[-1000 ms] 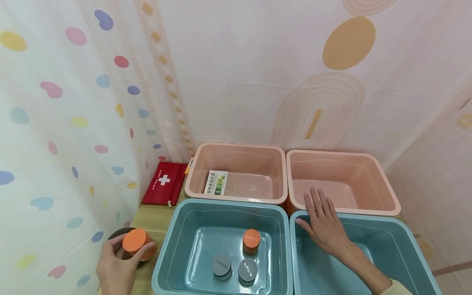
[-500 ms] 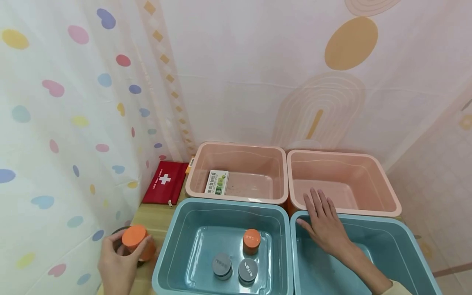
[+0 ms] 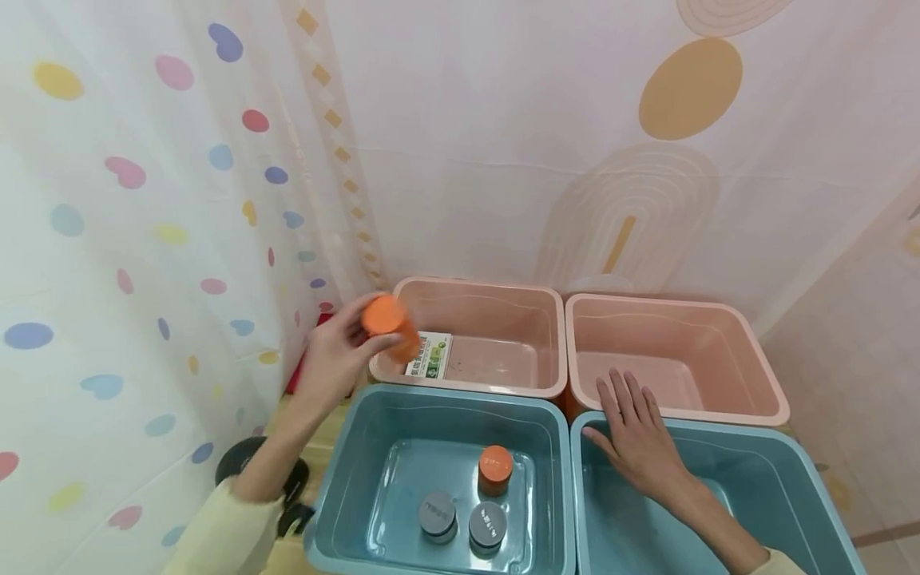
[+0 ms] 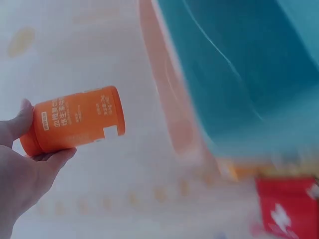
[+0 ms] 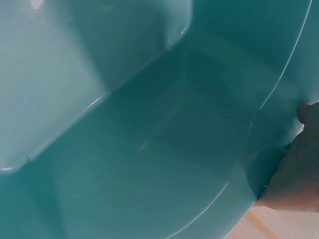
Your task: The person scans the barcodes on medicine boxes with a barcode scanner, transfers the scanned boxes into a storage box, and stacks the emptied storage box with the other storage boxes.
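Observation:
My left hand [image 3: 336,359] grips an orange bottle [image 3: 392,326] by its capped end, above the left edge of the left pink bin [image 3: 496,391]. In the left wrist view the bottle [image 4: 77,119] lies sideways, with white printing on its label. A white and green medicine box [image 3: 431,356] sits in that pink bin, partly behind the bottle. My right hand [image 3: 640,431], fingers straight, rests on the rims where the right blue bin [image 3: 762,431] meets the right pink bin [image 3: 772,399]. In the right wrist view only part of this hand [image 5: 294,174] shows.
The left blue bin [image 3: 460,393] holds an orange-capped bottle [image 3: 495,469] and two grey-capped bottles [image 3: 438,515]. A red first aid pouch [image 4: 289,206] lies left of the bins. Dark round items [image 3: 240,459] sit on the table, partly hidden by my left forearm.
My left hand has lifted the orange bottle from the dark items at the left and carried it up and right to the left pink bin. The right hand stays in place.

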Tool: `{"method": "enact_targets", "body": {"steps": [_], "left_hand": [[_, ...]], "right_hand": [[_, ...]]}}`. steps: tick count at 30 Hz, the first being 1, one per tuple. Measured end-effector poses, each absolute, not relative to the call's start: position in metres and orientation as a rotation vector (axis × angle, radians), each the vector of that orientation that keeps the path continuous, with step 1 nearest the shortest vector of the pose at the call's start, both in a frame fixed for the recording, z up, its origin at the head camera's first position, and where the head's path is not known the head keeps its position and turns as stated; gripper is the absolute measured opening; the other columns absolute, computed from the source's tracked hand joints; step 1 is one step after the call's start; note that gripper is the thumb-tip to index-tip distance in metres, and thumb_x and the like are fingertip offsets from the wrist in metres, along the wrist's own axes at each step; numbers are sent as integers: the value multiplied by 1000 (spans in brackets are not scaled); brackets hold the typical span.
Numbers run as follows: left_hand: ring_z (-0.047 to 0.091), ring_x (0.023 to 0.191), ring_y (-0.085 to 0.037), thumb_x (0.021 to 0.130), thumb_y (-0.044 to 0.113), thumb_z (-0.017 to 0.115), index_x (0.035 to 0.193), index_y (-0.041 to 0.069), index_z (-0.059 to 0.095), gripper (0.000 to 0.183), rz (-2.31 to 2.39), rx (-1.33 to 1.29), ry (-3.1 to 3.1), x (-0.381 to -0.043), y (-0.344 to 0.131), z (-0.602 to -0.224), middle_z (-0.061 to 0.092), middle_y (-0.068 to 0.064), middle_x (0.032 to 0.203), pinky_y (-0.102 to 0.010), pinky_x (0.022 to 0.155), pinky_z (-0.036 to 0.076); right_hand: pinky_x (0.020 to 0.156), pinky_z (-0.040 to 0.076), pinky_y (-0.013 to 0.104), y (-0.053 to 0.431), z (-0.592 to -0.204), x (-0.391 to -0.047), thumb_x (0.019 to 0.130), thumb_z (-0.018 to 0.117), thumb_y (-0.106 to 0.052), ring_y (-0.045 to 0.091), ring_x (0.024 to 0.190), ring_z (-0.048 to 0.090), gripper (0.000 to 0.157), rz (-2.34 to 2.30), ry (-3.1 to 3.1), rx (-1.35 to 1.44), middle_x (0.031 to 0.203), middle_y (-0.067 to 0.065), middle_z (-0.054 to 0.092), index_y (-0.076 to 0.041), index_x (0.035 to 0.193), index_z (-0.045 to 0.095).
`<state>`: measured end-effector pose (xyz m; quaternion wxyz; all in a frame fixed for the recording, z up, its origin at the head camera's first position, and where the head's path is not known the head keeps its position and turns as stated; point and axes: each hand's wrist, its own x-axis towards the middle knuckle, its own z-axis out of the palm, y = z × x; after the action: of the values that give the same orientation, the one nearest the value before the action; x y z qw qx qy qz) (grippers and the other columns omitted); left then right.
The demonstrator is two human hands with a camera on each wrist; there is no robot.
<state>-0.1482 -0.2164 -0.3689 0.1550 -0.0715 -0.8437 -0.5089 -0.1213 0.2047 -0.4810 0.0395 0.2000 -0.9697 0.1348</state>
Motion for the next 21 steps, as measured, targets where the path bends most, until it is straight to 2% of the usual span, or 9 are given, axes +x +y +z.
{"method": "enact_targets", "body": {"steps": [4,6,10,13,21], "left_hand": [[72,126,-38,95,5,86,149,1,64,59,-1548,-431,-2456,-192,-162,-361,72,-21,140,-40,109,60],[71,126,-37,95,4,85,149,-2,63,58,-1612,-529,-2463,-210,-134,-359,71,-21,139,-46,110,60],[69,129,-38,95,0,84,150,-6,60,61,-1761,-663,-2475,-237,-81,-362,69,-25,143,-44,112,58],[68,133,-37,95,2,85,153,-5,59,64,-1794,-697,-2518,-249,-46,-368,68,-24,147,-39,113,57],[68,134,-29,94,5,87,152,2,63,63,-1850,-562,-2633,-269,35,-388,70,-16,149,-33,112,57]], "right_hand": [[130,21,71,207,-482,-122,106,71,-35,57,163,21,84,402,-2967,613,176,33,26,6,168,31],[130,21,71,207,-482,-123,106,71,-35,56,163,22,84,393,-2961,610,176,33,26,6,168,31],[130,22,71,207,-483,-123,105,71,-36,56,163,22,85,380,-2964,605,176,33,27,5,168,32],[130,22,72,207,-483,-121,105,72,-36,56,163,23,85,366,-2969,606,176,33,28,5,168,33],[129,25,72,208,-482,-116,105,72,-38,55,161,28,83,301,-2954,603,174,32,32,5,166,37]]}}
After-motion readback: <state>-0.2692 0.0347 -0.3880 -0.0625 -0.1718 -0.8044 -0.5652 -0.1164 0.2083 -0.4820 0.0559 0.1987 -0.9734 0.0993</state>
